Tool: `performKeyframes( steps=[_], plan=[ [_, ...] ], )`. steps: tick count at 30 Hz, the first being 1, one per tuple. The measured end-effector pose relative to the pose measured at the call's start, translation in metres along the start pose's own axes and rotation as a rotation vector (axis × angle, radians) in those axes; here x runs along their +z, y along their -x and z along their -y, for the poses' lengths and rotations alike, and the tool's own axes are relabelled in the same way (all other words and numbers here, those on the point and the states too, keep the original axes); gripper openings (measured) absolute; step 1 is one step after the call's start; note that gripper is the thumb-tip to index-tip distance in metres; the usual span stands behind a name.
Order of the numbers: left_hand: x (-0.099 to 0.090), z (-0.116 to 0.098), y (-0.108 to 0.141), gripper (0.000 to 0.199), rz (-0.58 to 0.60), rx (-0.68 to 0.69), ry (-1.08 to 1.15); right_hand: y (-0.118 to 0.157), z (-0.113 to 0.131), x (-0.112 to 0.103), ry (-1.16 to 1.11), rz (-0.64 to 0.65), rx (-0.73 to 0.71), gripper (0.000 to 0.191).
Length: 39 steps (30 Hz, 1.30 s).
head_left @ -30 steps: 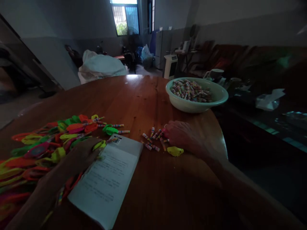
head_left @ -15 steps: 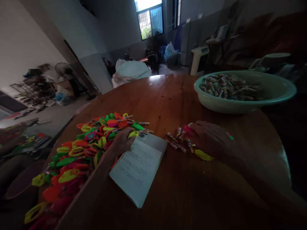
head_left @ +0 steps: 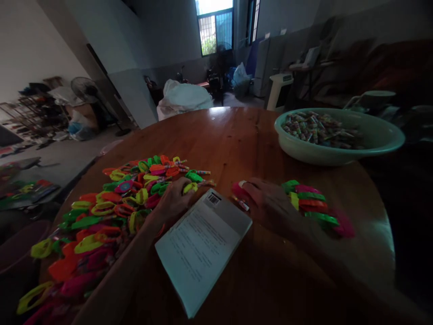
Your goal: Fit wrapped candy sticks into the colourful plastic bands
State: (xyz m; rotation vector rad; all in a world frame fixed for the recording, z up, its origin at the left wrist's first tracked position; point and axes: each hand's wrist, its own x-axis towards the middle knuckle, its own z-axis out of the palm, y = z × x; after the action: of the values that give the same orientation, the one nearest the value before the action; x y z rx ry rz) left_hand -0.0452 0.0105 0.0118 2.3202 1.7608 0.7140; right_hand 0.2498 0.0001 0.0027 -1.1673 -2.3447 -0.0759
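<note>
My left hand (head_left: 174,198) rests at the edge of a large heap of bright plastic toy bands (head_left: 101,210), with its fingers closed around a yellow toy band (head_left: 190,187). Striped candy rolls stick out of some of the bands. My right hand (head_left: 267,201), slightly blurred, pinches a pink toy band (head_left: 238,190). A striped candy roll (head_left: 242,204) lies just under it. To the right of that hand, several toy bands (head_left: 313,204) in green, pink, yellow and orange lie in a row. Between my forearms is a white printed booklet (head_left: 203,250).
A pale green basin (head_left: 338,153) full of wrapped candy rolls (head_left: 318,128) stands at the table's back right. The round wooden table (head_left: 233,140) has its far edge near a white sack (head_left: 185,97). A fan (head_left: 83,88) and cluttered shelves stand on the left.
My right hand has shifted left and lower with the pink band. Fewer loose candy rolls show beside it, and the row of bands on the right is now visible. My left hand stays on the yellow band.
</note>
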Motion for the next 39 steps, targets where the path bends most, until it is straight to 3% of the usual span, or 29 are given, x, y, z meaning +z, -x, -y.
performKeyframes(
  steps=[3,7,10,12,14,16,19,22,26,31,39],
  plan=[
    [-0.001,0.009,0.003,0.021,-0.137,-0.064,-0.299,-0.010,0.019,0.007,0.044,0.026,-0.083,0.024],
    [-0.008,0.007,0.006,0.027,-0.175,-0.168,-0.487,-0.021,0.048,0.025,0.152,0.021,-0.247,0.023],
    [-0.014,-0.003,0.006,0.029,-0.225,-0.061,-0.451,-0.021,0.066,0.038,0.149,0.053,-0.337,0.022],
    [-0.015,-0.012,0.007,0.026,-0.189,0.051,-0.286,-0.017,0.069,0.039,0.096,0.089,-0.362,0.020],
    [-0.014,-0.018,0.008,0.024,-0.087,0.141,-0.073,-0.014,0.063,0.032,0.055,0.122,-0.316,0.022],
    [-0.011,-0.023,0.009,0.023,0.005,0.188,0.057,-0.015,0.049,0.023,0.090,0.162,-0.164,0.024],
    [-0.009,-0.028,0.011,0.022,0.065,0.220,0.064,-0.025,0.020,0.015,0.204,0.259,0.107,0.022],
    [-0.010,-0.034,0.013,0.030,0.111,0.250,0.008,-0.036,-0.003,0.019,0.228,0.387,0.225,0.032],
    [-0.004,-0.041,0.015,0.038,0.192,0.245,-0.077,-0.040,-0.015,0.031,0.216,0.447,0.238,0.032],
    [0.005,-0.039,0.015,0.025,0.156,0.207,-0.180,-0.036,-0.018,0.035,0.205,0.401,0.220,0.032],
    [-0.009,-0.029,0.013,0.017,0.196,0.119,-0.260,-0.031,-0.031,0.036,0.153,0.390,0.137,0.035]
  ],
)
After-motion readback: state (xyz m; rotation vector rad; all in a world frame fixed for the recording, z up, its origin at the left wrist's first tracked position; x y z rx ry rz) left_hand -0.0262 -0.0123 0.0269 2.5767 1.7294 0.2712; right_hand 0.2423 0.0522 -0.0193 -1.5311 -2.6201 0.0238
